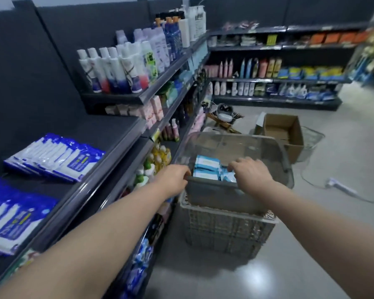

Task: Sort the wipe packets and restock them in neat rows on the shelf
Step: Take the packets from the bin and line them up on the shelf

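Here the bin's [205, 192] corner rim is gripped by the left hand [173, 179]; the right hand [252, 174] is curled over packets [206, 168], hold unclear; floor [315, 238] is seen rightward.

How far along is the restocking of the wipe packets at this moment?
Done: blue-and-white packets already lie in two groups on the shelf. In hand: the left hand and right hand grip the near rim of the clear bin. Left: the light blue packets inside it are not yet shelved.
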Demonstrator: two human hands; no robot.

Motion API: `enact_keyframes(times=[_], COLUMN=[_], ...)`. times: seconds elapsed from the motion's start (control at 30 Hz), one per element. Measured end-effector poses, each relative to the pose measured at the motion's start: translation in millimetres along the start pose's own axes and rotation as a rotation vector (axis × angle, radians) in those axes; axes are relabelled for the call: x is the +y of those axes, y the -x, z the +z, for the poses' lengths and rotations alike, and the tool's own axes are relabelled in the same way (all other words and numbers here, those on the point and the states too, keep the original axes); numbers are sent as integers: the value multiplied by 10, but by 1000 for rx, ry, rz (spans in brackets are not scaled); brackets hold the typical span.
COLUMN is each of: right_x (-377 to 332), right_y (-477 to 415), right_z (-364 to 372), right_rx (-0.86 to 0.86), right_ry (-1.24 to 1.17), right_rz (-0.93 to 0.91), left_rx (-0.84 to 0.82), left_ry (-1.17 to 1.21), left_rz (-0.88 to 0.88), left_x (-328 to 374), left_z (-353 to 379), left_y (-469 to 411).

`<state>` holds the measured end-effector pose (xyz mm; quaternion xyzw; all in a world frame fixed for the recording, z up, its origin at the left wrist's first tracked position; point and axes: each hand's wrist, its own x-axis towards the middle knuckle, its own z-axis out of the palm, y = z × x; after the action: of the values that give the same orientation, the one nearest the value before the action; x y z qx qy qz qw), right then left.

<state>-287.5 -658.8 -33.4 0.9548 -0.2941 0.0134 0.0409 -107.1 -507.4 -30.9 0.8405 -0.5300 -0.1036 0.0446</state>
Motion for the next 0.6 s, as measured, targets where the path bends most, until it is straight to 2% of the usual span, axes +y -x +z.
enact_keyframes(times=[0.13, 0.3, 0.5, 0.6], right_x=[509, 795, 1055, 1192], right_y=[-58, -238, -707, -1012], right_z=[219, 486, 787, 971], right_rx=[-47, -113, -220, -250], right_ry=[-21, -48, -55, -76], right_rz=[96, 152, 251, 320], left_rx=[-45, -61, -104, -175], left_ry=[-54, -58, -71, -49], left_rz=[30, 62, 115, 139], left_x=[326, 507, 388, 245], left_z=[53, 117, 354, 512], left_y=[-423, -977, -1756, -2243])
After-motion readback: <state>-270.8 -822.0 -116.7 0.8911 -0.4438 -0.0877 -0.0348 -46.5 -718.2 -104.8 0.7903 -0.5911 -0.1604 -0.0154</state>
